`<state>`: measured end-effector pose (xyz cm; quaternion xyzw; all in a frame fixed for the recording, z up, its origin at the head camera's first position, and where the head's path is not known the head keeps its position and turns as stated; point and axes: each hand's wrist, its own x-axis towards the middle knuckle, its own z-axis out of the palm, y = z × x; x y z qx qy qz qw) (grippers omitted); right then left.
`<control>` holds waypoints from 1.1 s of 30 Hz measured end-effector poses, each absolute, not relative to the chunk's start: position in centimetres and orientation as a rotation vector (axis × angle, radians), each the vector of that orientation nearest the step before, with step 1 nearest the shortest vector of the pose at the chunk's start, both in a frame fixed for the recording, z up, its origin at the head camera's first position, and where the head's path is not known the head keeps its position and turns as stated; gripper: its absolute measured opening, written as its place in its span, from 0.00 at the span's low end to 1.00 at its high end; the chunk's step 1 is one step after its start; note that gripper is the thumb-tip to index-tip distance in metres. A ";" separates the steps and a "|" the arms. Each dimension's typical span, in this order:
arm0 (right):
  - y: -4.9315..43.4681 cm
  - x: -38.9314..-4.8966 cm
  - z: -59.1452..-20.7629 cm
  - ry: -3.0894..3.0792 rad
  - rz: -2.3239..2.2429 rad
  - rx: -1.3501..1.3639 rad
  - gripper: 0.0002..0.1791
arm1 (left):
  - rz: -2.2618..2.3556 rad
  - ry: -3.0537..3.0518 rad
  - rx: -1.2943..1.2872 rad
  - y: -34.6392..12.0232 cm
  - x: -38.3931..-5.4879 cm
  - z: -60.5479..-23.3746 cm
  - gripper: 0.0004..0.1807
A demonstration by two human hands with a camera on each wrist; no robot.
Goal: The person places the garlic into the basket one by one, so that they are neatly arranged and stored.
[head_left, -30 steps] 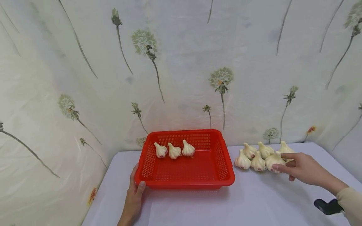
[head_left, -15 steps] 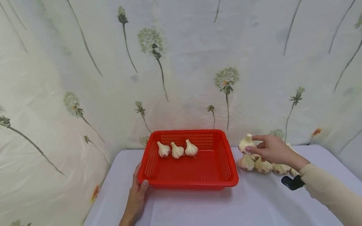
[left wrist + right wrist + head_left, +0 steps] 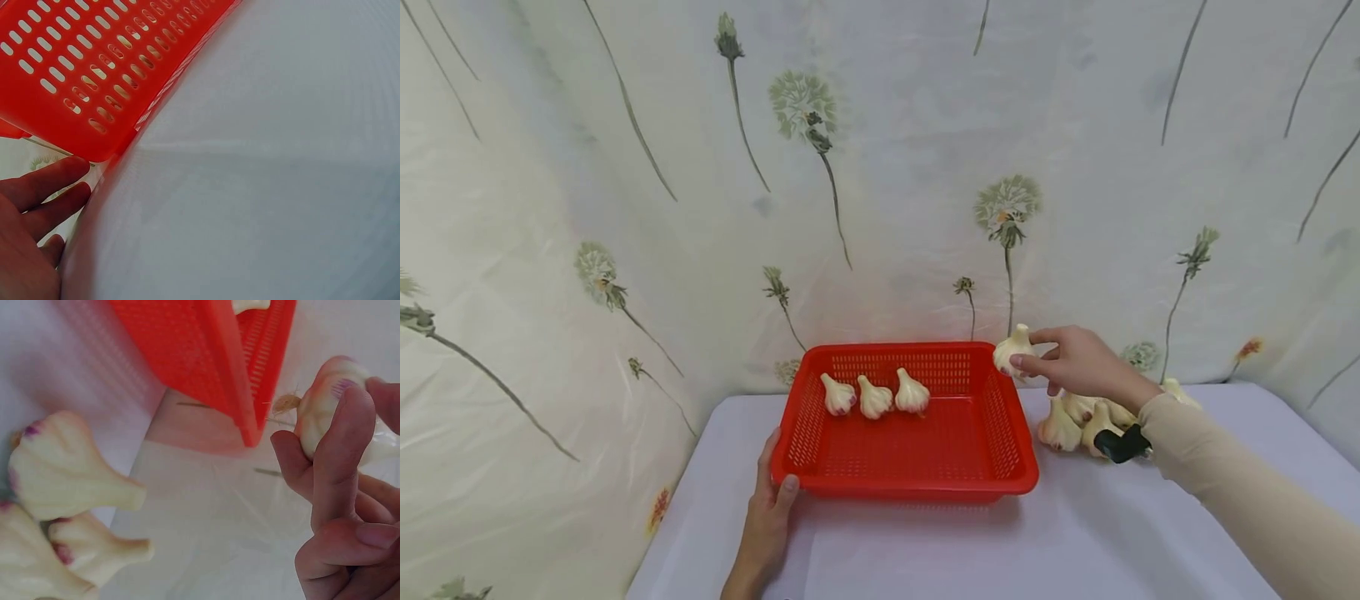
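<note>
My right hand [image 3: 1078, 360] pinches a garlic bulb [image 3: 1013, 351] between thumb and fingers, in the air at the right rim of the red plastic basket [image 3: 904, 487]. Seen from the right wrist, the same bulb [image 3: 322, 409] shows its root tuft and purple streaks. My left hand [image 3: 769, 508] holds the basket's near left corner, thumb on the rim and fingers along the outer left side. Inside the basket, three garlic bulbs [image 3: 876, 398] lie in a row toward the back left. In the left wrist view, some left fingertips [image 3: 76, 167] are close to the slotted basket wall [image 3: 94, 56].
To the right of the basket sits a cluster of garlic bulbs [image 3: 1061, 427], partly hidden by my right forearm and a black object [image 3: 1122, 444] at the wrist. A pale cloth covers the table [image 3: 917, 558]. Behind it hangs a dandelion-print curtain [image 3: 895, 167].
My right hand has picked a garlic bulb from the cluster, raised it and carried it left to the basket's right rim. My left hand keeps its hold on the basket corner.
</note>
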<state>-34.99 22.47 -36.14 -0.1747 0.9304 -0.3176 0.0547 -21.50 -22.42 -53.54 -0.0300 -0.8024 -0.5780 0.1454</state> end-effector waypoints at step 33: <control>13.8 -39.7 -38.0 2.626 -0.876 -0.529 0.32 | -1.699 -2.319 -0.065 -22.7 -21.7 -53.5 0.35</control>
